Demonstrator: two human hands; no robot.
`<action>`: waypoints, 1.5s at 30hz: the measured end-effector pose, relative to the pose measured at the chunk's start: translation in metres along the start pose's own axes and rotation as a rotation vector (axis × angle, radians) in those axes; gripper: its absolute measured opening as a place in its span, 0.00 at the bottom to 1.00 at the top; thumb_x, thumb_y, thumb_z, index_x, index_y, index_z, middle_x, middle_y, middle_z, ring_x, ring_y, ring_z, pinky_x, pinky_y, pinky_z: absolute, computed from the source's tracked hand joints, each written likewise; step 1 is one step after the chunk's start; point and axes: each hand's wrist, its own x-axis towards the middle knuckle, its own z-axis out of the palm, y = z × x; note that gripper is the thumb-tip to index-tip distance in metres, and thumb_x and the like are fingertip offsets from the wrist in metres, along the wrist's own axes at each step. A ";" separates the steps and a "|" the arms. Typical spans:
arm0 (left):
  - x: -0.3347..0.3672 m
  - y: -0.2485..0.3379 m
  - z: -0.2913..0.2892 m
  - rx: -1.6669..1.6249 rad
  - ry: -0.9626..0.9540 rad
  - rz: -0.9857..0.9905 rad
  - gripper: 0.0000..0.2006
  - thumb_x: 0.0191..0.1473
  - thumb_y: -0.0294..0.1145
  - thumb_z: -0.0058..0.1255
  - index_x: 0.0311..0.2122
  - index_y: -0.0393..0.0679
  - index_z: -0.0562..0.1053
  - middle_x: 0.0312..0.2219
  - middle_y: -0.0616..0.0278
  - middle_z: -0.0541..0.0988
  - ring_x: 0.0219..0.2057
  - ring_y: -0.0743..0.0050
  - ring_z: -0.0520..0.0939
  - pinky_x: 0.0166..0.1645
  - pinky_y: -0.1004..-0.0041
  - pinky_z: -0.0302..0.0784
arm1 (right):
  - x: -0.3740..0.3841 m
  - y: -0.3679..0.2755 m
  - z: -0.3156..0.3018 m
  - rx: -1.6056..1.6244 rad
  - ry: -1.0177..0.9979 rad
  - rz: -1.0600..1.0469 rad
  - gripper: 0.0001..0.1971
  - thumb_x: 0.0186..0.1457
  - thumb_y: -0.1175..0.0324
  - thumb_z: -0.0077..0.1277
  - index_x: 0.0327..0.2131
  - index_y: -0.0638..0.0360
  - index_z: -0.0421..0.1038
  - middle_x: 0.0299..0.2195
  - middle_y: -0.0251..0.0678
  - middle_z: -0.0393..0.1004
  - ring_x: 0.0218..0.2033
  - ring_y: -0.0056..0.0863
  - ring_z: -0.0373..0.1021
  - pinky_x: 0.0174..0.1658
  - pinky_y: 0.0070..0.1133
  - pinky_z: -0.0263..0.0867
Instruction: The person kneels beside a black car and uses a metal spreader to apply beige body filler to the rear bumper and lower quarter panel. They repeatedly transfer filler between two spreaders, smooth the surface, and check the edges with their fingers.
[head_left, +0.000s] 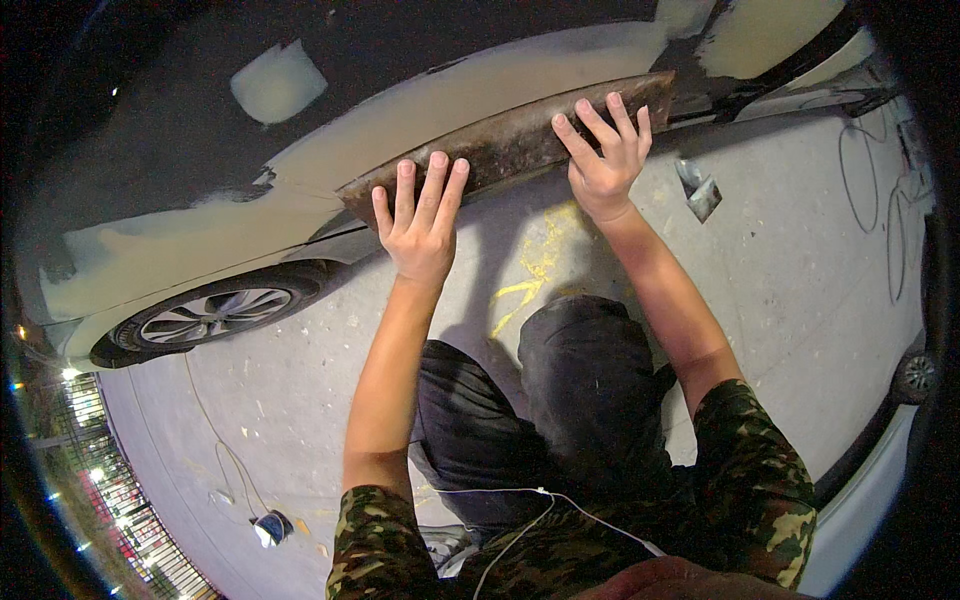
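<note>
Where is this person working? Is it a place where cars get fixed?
Probably yes: it looks like an open-air car body repair yard, at night. A dark car wears big patches of pale body filler, both hands, left and right, press a long sanding board against it, and cables trail over the concrete ground.

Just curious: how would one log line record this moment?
left hand flat on sanding board | right hand flat on board | board against car panel

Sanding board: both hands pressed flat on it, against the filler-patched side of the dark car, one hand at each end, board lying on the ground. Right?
Not quite. In the head view the long sanding board is not on the ground; the left hand and right hand press it against the filler-patched side of the dark car, one near each end.
</note>
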 end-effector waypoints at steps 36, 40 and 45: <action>-0.103 0.032 -0.218 -1.263 0.234 -1.271 0.21 0.59 0.30 0.60 0.51 0.29 0.68 0.50 0.49 0.77 0.50 0.61 0.77 0.61 0.58 0.70 | -0.170 0.138 -0.144 0.141 -0.621 1.001 0.15 0.52 0.61 0.64 0.40 0.59 0.78 0.41 0.41 0.80 0.42 0.39 0.77 0.45 0.30 0.73; -0.102 0.024 -0.243 -1.409 0.009 -1.357 0.22 0.59 0.37 0.62 0.48 0.28 0.72 0.50 0.53 0.78 0.51 0.63 0.77 0.61 0.63 0.69 | -0.249 0.254 -0.114 -0.246 -0.738 1.219 0.28 0.46 0.54 0.68 0.46 0.60 0.74 0.50 0.45 0.75 0.47 0.42 0.76 0.49 0.34 0.73; -0.116 -0.003 -0.250 -1.310 -0.004 -1.556 0.32 0.59 0.48 0.60 0.61 0.36 0.67 0.58 0.57 0.74 0.59 0.62 0.73 0.69 0.61 0.60 | -0.270 0.310 -0.093 -0.337 -1.054 1.309 0.39 0.39 0.54 0.72 0.53 0.58 0.66 0.53 0.49 0.69 0.51 0.50 0.73 0.52 0.39 0.71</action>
